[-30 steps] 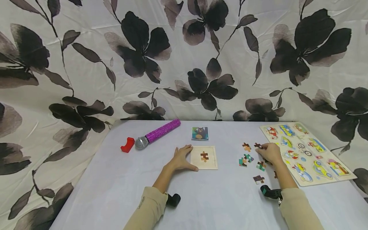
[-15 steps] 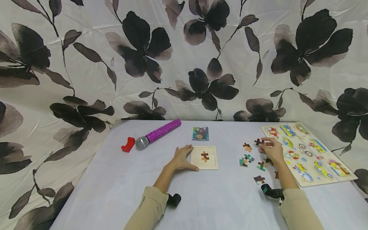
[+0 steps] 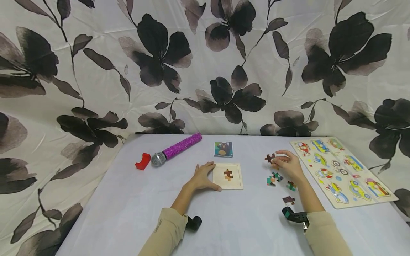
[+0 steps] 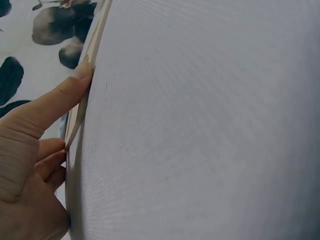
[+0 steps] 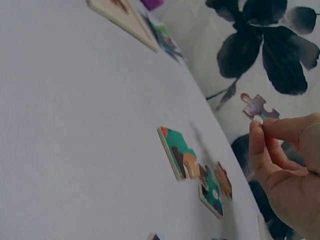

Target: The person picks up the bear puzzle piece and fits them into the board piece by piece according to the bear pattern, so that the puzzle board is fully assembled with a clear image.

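A square wooden puzzle tray (image 3: 235,182) lies mid-table with one brown piece (image 3: 228,174) in it. My left hand (image 3: 201,178) grips its left side, thumb along the near edge and forefinger at the far left corner. In the left wrist view the thumb (image 4: 75,87) meets the tray's edge, other fingers curled behind. My right hand (image 3: 288,165) pinches a dark brown jigsaw piece (image 3: 269,158) between thumb and fingertips, raised above the table. In the right wrist view the held piece (image 5: 256,106) shows a purplish face. Loose green-and-brown pieces (image 3: 271,181) lie below that hand.
A bear picture card (image 3: 223,149) lies behind the tray. A purple glitter microphone (image 3: 179,147) and a red curved block (image 3: 143,161) are at the left. A large vehicle puzzle board (image 3: 339,170) stands right of my right forearm. Another dark piece (image 3: 288,200) lies nearer me.
My right hand has picked up the dark brown piece from the table and carried it left, over the loose pieces. My left hand stays on the tray.
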`<state>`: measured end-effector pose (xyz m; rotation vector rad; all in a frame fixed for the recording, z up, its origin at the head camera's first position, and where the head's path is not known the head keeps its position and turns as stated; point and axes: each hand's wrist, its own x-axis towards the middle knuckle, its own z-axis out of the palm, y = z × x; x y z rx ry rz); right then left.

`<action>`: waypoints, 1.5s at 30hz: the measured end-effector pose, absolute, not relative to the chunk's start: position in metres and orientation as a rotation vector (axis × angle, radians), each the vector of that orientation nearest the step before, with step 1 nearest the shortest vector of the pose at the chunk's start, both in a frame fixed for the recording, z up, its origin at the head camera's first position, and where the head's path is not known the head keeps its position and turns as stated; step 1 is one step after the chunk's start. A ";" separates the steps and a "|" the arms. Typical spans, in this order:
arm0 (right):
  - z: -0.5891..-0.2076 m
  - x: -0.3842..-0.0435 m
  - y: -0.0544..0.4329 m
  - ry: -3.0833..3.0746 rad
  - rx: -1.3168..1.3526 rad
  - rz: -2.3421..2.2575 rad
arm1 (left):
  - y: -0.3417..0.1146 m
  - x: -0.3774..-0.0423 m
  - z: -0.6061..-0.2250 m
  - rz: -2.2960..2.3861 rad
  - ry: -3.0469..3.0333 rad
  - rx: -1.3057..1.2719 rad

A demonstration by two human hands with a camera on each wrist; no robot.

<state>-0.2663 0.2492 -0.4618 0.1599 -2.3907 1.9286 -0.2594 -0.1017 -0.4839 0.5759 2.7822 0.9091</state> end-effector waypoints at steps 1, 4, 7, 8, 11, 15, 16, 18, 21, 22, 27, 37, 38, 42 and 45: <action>-0.461 -0.266 0.244 -2.417 0.183 1.914 | -0.102 -0.259 -0.484 0.910 2.784 0.577; -0.462 -0.266 0.230 -2.480 0.257 1.868 | -0.102 -0.259 -0.484 0.913 2.785 0.574; -0.465 -0.268 0.215 -2.492 0.331 1.822 | -0.103 -0.260 -0.484 0.906 2.790 0.573; -0.466 -0.269 0.211 -2.480 0.344 1.834 | -0.103 -0.260 -0.484 0.905 2.791 0.571; -0.469 -0.273 0.199 -2.431 0.361 1.885 | -0.102 -0.260 -0.484 0.900 2.797 0.569; -0.471 -0.277 0.186 -2.387 0.345 1.940 | -0.102 -0.261 -0.482 0.908 2.790 0.567; -0.471 -0.278 0.183 -2.378 0.352 1.946 | -0.102 -0.261 -0.483 0.908 2.792 0.570; -0.471 -0.279 0.178 -2.361 0.378 1.949 | -0.101 -0.261 -0.482 0.916 2.793 0.570; -0.472 -0.279 0.171 -2.348 0.423 1.962 | -0.101 -0.261 -0.481 0.923 2.794 0.571; -0.472 -0.279 0.169 -2.352 0.430 1.970 | -0.101 -0.260 -0.481 0.927 2.792 0.573; -0.473 -0.276 0.160 -2.376 0.420 2.024 | -0.101 -0.258 -0.482 0.929 2.774 0.565; -0.475 -0.276 0.149 -2.276 0.382 2.183 | -0.102 -0.258 -0.485 0.910 2.792 0.581; -0.475 -0.275 0.149 -2.265 0.385 2.195 | -0.102 -0.259 -0.486 0.909 2.794 0.581; -0.476 -0.275 0.150 -2.272 0.475 2.150 | -0.102 -0.260 -0.487 0.921 2.793 0.580; -0.478 -0.274 0.151 -2.341 0.541 2.046 | -0.102 -0.260 -0.486 0.914 2.794 0.584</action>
